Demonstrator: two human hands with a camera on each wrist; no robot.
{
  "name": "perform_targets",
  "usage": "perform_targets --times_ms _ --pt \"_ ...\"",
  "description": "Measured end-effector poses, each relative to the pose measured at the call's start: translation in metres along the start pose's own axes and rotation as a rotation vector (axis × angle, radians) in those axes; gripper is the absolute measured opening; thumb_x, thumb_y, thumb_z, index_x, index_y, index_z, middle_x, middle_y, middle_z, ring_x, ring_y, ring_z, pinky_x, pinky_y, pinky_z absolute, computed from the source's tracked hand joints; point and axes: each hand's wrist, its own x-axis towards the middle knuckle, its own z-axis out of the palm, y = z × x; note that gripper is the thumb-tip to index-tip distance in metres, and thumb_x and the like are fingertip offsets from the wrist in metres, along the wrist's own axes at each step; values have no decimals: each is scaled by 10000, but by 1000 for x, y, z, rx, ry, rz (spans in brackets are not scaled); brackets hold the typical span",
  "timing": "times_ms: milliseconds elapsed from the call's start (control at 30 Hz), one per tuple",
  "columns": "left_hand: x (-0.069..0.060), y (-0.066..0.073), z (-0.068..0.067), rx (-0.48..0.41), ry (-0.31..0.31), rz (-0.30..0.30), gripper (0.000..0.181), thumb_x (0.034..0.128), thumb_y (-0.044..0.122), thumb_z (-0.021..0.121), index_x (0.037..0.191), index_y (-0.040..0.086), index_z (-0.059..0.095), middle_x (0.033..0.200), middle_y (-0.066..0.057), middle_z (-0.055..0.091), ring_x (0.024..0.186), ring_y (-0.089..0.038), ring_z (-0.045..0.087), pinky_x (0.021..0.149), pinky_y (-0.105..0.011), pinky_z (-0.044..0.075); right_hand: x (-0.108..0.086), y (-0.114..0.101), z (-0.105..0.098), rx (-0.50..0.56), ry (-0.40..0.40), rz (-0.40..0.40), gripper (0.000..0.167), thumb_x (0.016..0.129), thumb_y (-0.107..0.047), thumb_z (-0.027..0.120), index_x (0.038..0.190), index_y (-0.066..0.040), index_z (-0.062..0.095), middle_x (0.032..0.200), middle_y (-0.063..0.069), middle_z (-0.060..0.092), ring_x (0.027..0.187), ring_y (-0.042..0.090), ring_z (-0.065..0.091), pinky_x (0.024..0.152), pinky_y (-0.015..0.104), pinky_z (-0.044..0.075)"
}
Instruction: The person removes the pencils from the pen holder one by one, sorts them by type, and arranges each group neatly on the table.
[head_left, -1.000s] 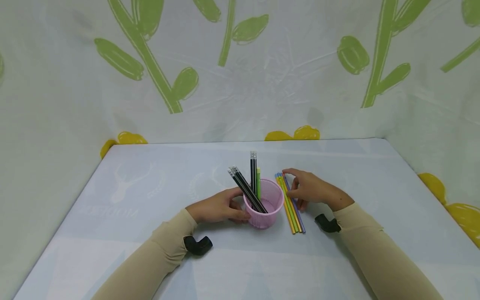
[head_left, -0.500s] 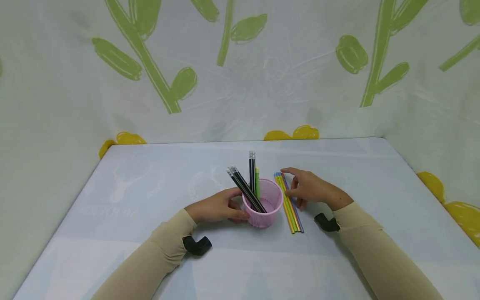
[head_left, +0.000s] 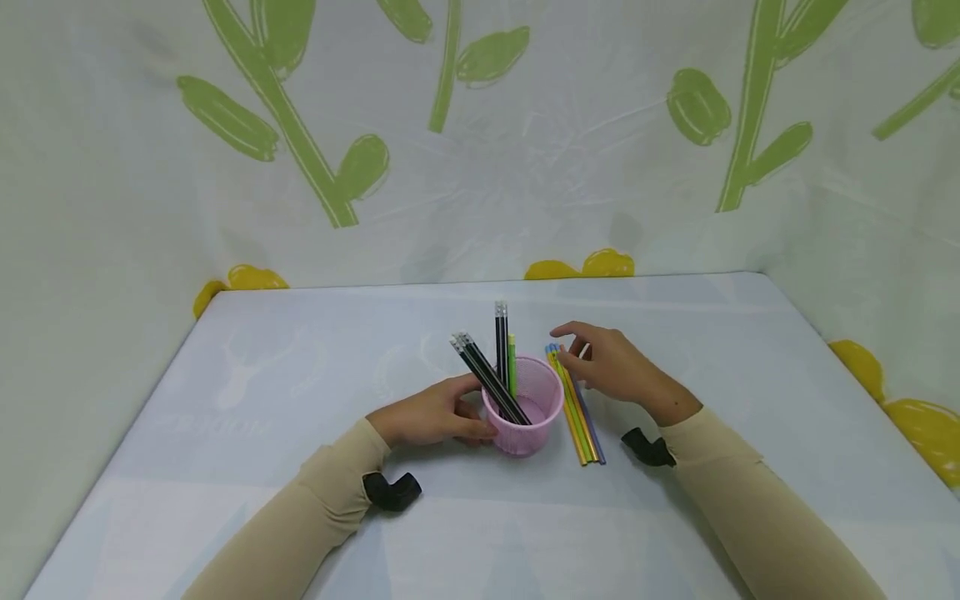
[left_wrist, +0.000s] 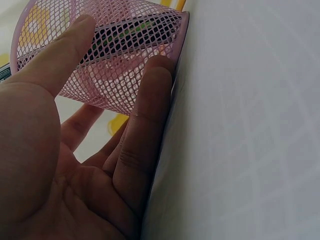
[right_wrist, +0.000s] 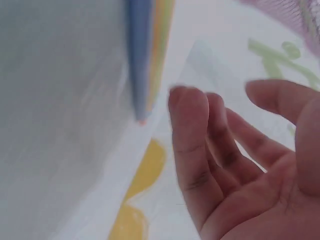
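A pink mesh cup [head_left: 522, 439] stands on the table with several black pencils [head_left: 489, 377] and a green one [head_left: 512, 364] leaning in it. The left hand [head_left: 433, 412] holds the cup at its left side; in the left wrist view, thumb and fingers lie around the mesh [left_wrist: 120, 65]. Several coloured pencils [head_left: 580, 417] lie side by side on the table, right of the cup. Over their far ends is the right hand [head_left: 618, 367], holding nothing, its fingers [right_wrist: 190, 120] bent loosely and apart from the thumb in the right wrist view.
The white table [head_left: 300, 533] reaches back to a pale wall sheet [head_left: 555, 192] printed with green leaves and yellow shapes. A black piece [head_left: 393, 492] sits at the left cuff and another [head_left: 648, 448] at the right cuff.
The right hand has lifted slightly off the coloured pencils and shifted toward their far ends, its fingers spread a little wider. The left hand has kept its hold on the cup.
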Motion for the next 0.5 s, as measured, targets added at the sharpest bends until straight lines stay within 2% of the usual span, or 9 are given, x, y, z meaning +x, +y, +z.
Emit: perform_targets --times_ms 200,333,500 --pt "1 0 -2 0 -7 8 608 910 171 739 1440 193 443 1011 -90 760 886 -150 716 829 -321 580 -7 -19 5 43 152 -158 265 993 -188 624 1238 -95 658 976 78 724 894 190 668 813 387 578" --pt "2 0 -3 -8 -7 8 614 912 167 736 1447 209 438 1025 -97 757 893 -158 716 831 -334 586 -11 -30 9 125 173 -192 233 997 -193 621 1212 -118 669 991 57 714 892 174 659 860 394 575" --pt "1 0 -3 -4 -8 1 609 914 181 737 1443 218 438 1031 -84 756 894 -154 714 832 -326 584 -16 -39 16 199 174 -214 255 1002 -226 617 1227 -115 663 1143 89 705 991 190 641 913 415 543"
